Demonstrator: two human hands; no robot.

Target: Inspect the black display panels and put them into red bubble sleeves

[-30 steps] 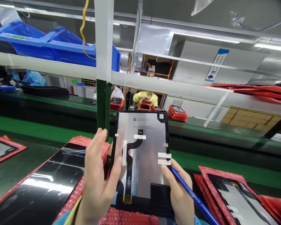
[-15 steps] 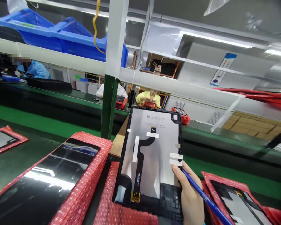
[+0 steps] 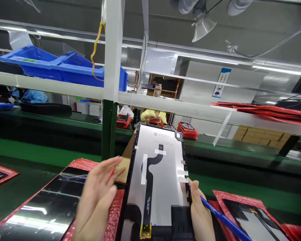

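Note:
A tablet screen assembly [image 3: 163, 187] is tilted up before me, its silvery back facing me, with a black frame, a dark ribbon cable and white tape strips. My right hand [image 3: 202, 211] grips its right edge and also has a blue pen-like stick [image 3: 224, 219] lying in it. Beside the left edge, apart from it, my left hand [image 3: 97, 201] is raised with fingers spread and nothing in it. Under that hand, a glossy black screen [image 3: 45, 204] lies on a stack of red bubble-wrap bags [image 3: 86, 164].
More screen panels on red bubble wrap [image 3: 251, 214] lie at the right, and another [image 3: 2, 174] at the far left. A green post [image 3: 108, 130] and a white rail [image 3: 165, 102] cross ahead. Blue bins [image 3: 65, 72] sit above. Co-workers sit across the bench.
My left hand has come into view on the left, near the screen assembly. The assembly leans further back, still in my right hand. The camera view has tilted upward.

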